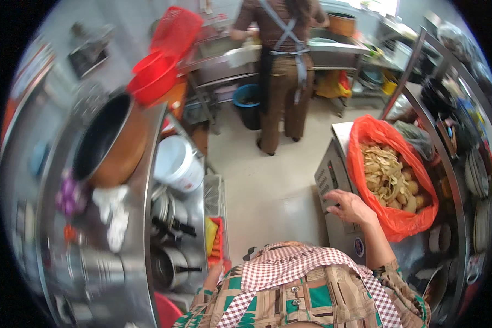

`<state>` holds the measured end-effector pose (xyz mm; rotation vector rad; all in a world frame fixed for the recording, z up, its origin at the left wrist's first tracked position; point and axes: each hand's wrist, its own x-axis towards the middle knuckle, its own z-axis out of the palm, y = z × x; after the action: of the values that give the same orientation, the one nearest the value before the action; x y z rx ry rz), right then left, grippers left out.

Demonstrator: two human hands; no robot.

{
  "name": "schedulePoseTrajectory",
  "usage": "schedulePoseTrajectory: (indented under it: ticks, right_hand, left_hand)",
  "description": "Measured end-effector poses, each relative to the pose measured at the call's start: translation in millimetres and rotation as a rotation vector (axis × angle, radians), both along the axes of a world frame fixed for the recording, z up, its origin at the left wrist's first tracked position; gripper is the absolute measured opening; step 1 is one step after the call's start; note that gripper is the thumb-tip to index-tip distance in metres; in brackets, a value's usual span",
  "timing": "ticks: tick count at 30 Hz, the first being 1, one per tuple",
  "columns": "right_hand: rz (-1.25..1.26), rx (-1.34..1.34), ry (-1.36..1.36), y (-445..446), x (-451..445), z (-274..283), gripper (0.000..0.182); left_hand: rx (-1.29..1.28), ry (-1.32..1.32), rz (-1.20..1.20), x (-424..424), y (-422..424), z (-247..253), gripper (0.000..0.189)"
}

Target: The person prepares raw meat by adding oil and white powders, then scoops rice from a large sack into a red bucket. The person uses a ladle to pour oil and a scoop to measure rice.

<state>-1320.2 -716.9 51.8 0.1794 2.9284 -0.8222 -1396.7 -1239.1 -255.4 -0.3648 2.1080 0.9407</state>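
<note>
My right hand point(349, 207) has its fingers apart and bent, with nothing visible in it. It hovers over the edge of a metal cabinet point(327, 168), beside a red plastic bag point(418, 223). The wide-open bag holds pale peelings point(379, 168) and several potatoes point(412, 187), and it rests on the cabinet top. Low by my left side, my left hand point(215, 272) is partly hidden by its sleeve and blurred; whether it holds anything cannot be made out. Close ahead of it is a red basket point(220, 225) holding carrots point(216, 246) and a yellow bag point(210, 231).
A person point(287, 78) in an apron stands at the sinks, facing away, beside a blue-rimmed bin point(247, 98). Steel shelving point(141, 262) on my left bears a large pot point(121, 151), a white bucket point(178, 164) and pans. A metal rack point(455, 192) stands on my right.
</note>
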Motion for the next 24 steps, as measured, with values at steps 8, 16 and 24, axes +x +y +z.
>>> schedulePoseTrajectory:
  ticks: [8, 16, 24]
  right_hand:
    - [-0.140, -0.088, 0.148, 89, -104, 8, 0.032]
    - [-0.042, -0.104, -0.009, 158, -294, -1, 0.031]
    - [0.317, -0.106, 0.110, 150, -518, 4, 0.031]
  left_hand:
    - [0.179, 0.768, -0.022, -334, 190, 46, 0.022]
    - [0.614, 0.650, 0.279, -477, 303, 187, 0.044]
    - [0.940, 0.850, 0.678, -749, 247, 317, 0.026]
